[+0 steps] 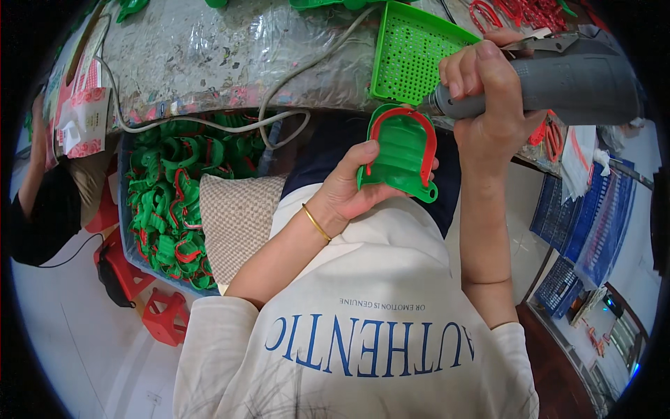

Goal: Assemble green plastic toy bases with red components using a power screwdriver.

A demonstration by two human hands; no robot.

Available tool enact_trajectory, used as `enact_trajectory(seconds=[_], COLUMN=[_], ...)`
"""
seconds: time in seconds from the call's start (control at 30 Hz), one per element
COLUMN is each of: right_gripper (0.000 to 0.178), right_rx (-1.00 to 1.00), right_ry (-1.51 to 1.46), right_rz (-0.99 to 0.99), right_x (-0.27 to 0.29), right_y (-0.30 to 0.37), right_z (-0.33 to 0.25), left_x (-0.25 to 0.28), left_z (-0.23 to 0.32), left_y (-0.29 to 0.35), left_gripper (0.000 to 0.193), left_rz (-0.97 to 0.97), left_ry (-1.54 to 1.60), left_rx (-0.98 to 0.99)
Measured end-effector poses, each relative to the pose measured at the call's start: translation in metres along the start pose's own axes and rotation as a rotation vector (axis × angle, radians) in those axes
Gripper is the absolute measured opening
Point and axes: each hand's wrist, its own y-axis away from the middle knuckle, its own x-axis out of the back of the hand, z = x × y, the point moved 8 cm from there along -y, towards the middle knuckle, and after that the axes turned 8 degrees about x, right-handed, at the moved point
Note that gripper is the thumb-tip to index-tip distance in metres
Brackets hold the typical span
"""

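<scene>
Left hand [349, 190] clamped on green piece [396, 150], right hand [497, 91] around grey tool [576, 87]. Advise: brace piece, tip square to red strip [428, 134].

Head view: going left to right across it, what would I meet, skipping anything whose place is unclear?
Co-worker in black → blue bin → left hand holding a green plastic piece → right hand gripping a gray tool.

It looks like a workshop — plastic-covered bench [209, 63], grey handheld tool [558, 85], bin [126, 234] heaped with green parts [157, 216].
</scene>
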Motion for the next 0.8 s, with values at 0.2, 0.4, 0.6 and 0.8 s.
enact_trajectory(seconds=[0.2,0.4,0.6,0.8], right_gripper=[0.013,0.016,0.015,0.015], right_rx=[0.043,0.010,-0.003,0.065], right_ry=[-0.020,0.147,-0.098,-0.016], right_rz=[-0.078,-0.015,-0.104,0.007], right_x=[-0.005,-0.005,0.005,0.008], right_y=[0.004,0.011,-0.029,-0.036], right_z=[-0.003,-0.008,0.004,0.043], left_x=[-0.002,-0.004,-0.001,0.000], left_z=[0.002,0.003,0.004,0.004], left_y=[0.001,0.002,0.003,0.004], left_gripper=[0.075,0.069,0.068,0.071], left_rz=[-0.050,-0.049,-0.001,0.018], left_ry=[-0.012,-0.008,0.004,0.016], left_rx=[-0.006,-0.058,-0.037,-0.017])
